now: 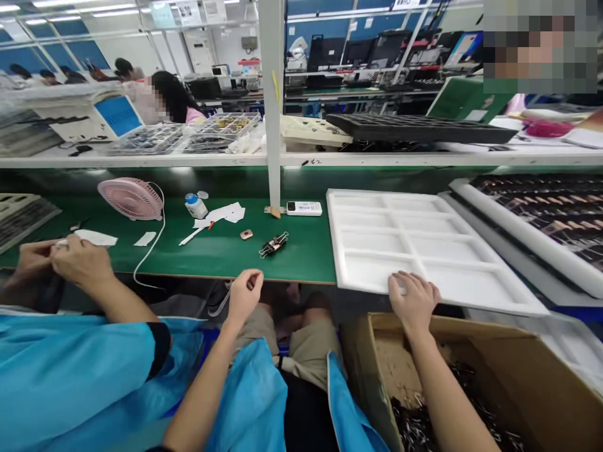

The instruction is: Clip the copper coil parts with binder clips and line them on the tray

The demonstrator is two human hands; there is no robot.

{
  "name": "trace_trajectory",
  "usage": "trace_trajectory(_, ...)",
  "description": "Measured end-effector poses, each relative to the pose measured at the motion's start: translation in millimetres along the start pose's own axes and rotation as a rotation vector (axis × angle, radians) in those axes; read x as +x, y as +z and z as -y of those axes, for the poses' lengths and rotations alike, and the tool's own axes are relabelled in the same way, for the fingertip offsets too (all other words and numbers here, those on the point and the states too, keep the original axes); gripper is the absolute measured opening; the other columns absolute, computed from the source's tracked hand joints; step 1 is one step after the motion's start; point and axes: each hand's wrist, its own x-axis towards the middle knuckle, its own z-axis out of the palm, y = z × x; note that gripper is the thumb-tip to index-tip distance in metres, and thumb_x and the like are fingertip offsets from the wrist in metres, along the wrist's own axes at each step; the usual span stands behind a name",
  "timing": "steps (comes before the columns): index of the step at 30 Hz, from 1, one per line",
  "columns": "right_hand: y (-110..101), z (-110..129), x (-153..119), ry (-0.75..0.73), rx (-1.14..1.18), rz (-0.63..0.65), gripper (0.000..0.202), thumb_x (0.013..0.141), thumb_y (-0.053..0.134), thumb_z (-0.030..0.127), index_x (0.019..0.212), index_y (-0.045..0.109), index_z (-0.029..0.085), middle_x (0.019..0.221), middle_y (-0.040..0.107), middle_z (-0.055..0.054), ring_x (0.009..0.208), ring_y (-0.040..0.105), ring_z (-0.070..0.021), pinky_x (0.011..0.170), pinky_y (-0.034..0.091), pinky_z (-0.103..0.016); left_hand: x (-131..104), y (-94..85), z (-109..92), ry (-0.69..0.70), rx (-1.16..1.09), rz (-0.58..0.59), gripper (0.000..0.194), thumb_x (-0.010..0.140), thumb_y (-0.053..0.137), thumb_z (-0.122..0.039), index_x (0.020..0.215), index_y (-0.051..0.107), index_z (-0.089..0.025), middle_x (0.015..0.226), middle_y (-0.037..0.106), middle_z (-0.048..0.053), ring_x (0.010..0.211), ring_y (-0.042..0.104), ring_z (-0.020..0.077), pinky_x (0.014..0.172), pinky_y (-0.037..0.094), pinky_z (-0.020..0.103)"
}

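Observation:
My left hand (245,294) is in front of the green table's edge, fingers curled together; whatever they pinch, if anything, is hidden. My right hand (414,300) grips the near rim of a white foam tray (340,251) divided into several compartments. Between the hands, on the green table (306,263), lie black binder clips (273,245) with silver handles, bunched around a small part. Just left of them is a small copper-coloured piece (246,234). Below my right forearm stands a cardboard box (494,342) with many black binder clips (424,420) inside.
A co-worker's hands (82,260) hold something small at the left. A pink fan (130,198), a blue-capped bottle (195,206), paper scraps (233,212) and a white device (304,208) are on the table. At right, a rack (541,232) holds rows of clipped parts. A shelf post (272,100) rises ahead.

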Motion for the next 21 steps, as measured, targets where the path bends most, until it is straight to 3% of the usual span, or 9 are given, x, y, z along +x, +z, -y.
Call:
trace_trajectory(2, 1, -1, 7, 0.013, -0.006, 0.04, 0.039, 0.095, 0.045, 0.049, 0.094, 0.072, 0.021, 0.111, 0.076, -0.011, 0.115, 0.065, -0.0314, 0.115, 0.032, -0.055, 33, 7.1, 6, 0.061, 0.102, -0.03, 0.031, 0.097, 0.055, -0.042, 0.112, 0.069, -0.018, 0.106, 0.07, 0.011, 0.092, 0.064, 0.0216, 0.084, 0.052, 0.034)
trace_trajectory(5, -10, 15, 14, 0.077, -0.02, 0.079, 0.04, 0.091, 0.047, 0.049, 0.104, 0.071, 0.019, 0.118, 0.073, -0.015, 0.115, 0.063, -0.0331, 0.114, 0.035, -0.057, 75, 25.2, 12, 0.101, 0.286, 0.01, 0.054, 0.091, 0.066, -0.048, 0.133, 0.06, -0.014, 0.127, 0.063, 0.018, 0.118, 0.057, 0.0312, 0.102, 0.046, 0.043)
trace_trajectory(7, -19, 40, 15, 0.09, 0.01, 0.044, 0.044, 0.09, 0.051, 0.048, 0.115, 0.068, 0.016, 0.125, 0.068, -0.018, 0.12, 0.06, -0.0348, 0.111, 0.041, -0.056, 92, 35.2, 16, 0.123, 0.376, 0.085, 0.057, 0.089, 0.068, -0.049, 0.132, 0.061, -0.013, 0.128, 0.062, 0.02, 0.123, 0.053, 0.0351, 0.104, 0.044, 0.047)
trace_trajectory(10, -21, 94, 11, -0.018, 0.154, 0.043, 0.044, 0.093, 0.056, 0.043, 0.125, 0.063, 0.016, 0.13, 0.063, -0.019, 0.126, 0.057, -0.033, 0.11, 0.045, -0.052, 104, 40.8, 23, 0.165, 0.403, 0.172, 0.044, 0.09, 0.067, -0.045, 0.121, 0.067, -0.014, 0.121, 0.065, 0.018, 0.119, 0.053, 0.0342, 0.102, 0.043, 0.046)
trace_trajectory(14, 6, 169, 1, -0.15, 0.355, 0.275, 0.039, 0.095, 0.057, 0.038, 0.13, 0.059, 0.021, 0.13, 0.063, -0.015, 0.127, 0.057, -0.0312, 0.111, 0.047, -0.054, 104, 35.6, 31, 0.196, 0.38, 0.218, 0.042, 0.088, 0.071, -0.04, 0.123, 0.067, -0.016, 0.121, 0.067, 0.014, 0.116, 0.055, 0.0309, 0.101, 0.043, 0.042)
trace_trajectory(17, 28, 208, 0, -0.208, 0.409, 0.422, 0.042, 0.094, 0.058, 0.036, 0.134, 0.057, 0.022, 0.136, 0.059, -0.016, 0.131, 0.055, -0.0323, 0.112, 0.047, -0.056, 106, 25.4, 37, 0.225, 0.367, 0.27, 0.05, 0.084, 0.075, -0.046, 0.127, 0.066, -0.022, 0.126, 0.067, 0.011, 0.119, 0.055, 0.0307, 0.102, 0.043, 0.043)
trace_trajectory(19, 30, 217, 5, -0.234, 0.432, 0.423, 0.041, 0.096, 0.057, 0.036, 0.135, 0.057, 0.022, 0.139, 0.057, -0.015, 0.132, 0.055, -0.0315, 0.113, 0.048, -0.054, 114, 15.2, 43, 0.244, 0.316, 0.267, 0.053, 0.085, 0.073, -0.052, 0.129, 0.064, -0.023, 0.128, 0.066, 0.011, 0.121, 0.056, 0.0304, 0.104, 0.043, 0.043)
trace_trajectory(21, 18, 206, 12, -0.21, 0.436, 0.312, 0.037, 0.097, 0.056, 0.036, 0.131, 0.058, 0.023, 0.133, 0.061, -0.014, 0.124, 0.06, -0.0294, 0.109, 0.051, -0.05, 127, 3.8, 51, 0.225, 0.244, 0.177, 0.048, 0.093, 0.063, -0.052, 0.128, 0.064, -0.018, 0.126, 0.067, 0.014, 0.118, 0.058, 0.0281, 0.104, 0.043, 0.042)
